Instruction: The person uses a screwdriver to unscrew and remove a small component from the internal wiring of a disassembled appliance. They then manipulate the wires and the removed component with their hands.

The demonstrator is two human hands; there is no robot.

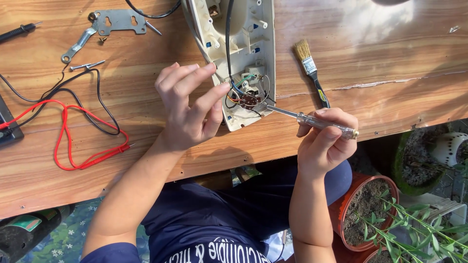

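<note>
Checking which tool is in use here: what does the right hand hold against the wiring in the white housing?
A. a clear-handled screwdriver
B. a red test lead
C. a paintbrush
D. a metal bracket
A: the right hand grips a clear-handled screwdriver, its tip at the wiring inside the white housing.

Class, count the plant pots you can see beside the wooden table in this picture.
3, perhaps more out of frame: a round terracotta-red plastic pot of soil beside the person's knee, a green-rimmed dark pot under the table edge, and a small white ribbed pot at far right.
</note>
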